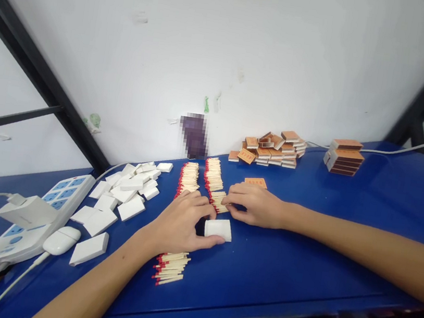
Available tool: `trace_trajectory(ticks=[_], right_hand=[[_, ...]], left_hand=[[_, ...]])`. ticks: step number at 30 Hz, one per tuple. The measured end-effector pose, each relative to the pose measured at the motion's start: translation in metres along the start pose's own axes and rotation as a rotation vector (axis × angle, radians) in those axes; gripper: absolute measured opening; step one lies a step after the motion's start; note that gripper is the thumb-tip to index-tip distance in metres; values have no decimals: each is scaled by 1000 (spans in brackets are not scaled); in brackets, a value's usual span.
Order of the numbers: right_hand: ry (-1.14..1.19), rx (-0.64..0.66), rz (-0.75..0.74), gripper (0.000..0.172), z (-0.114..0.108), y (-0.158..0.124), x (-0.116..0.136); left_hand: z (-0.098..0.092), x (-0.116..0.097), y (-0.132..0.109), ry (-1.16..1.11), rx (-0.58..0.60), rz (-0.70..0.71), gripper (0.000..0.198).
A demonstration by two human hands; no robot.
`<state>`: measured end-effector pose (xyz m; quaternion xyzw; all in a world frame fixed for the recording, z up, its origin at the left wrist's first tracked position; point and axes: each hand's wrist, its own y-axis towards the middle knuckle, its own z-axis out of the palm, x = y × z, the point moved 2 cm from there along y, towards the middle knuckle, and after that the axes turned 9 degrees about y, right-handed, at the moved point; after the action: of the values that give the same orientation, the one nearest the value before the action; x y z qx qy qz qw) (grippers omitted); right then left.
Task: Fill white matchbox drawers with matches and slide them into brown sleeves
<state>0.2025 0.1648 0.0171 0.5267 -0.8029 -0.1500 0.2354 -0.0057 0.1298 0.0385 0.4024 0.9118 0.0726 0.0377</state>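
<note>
My left hand [181,221] curls around a small white matchbox tray [218,229], with the thumb along its near edge and the index finger at its far left corner. My right hand [255,204] pinches at the stick ends of the matches [218,201] just beyond the tray; its fingertips are partly hidden. Red-headed matches also lie in a left-hand column [189,177], partly covered by my left hand, and in a nearer bunch [171,268] below my wrist. An orange matchbox sleeve [256,182] lies just behind my right hand.
White trays [124,189] are heaped on the left beside a power strip [41,219] with a charger and a white earbud case [61,240]. Orange matchboxes [274,149] are piled at the back, with a neat stack [344,157] farther right. A wall closes the blue table's [299,266] back.
</note>
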Motion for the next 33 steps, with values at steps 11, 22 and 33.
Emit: trace_trajectory(ticks=[11, 22, 33], right_hand=[[30, 85, 130, 20, 0, 2, 10], [93, 111, 129, 13, 0, 2, 8], [119, 92, 45, 15, 1, 1, 7]], left_hand=[[0, 0, 1, -29, 19, -5, 43], [-2, -2, 0, -27, 16, 8, 44], [-1, -2, 0, -20, 18, 11, 45]])
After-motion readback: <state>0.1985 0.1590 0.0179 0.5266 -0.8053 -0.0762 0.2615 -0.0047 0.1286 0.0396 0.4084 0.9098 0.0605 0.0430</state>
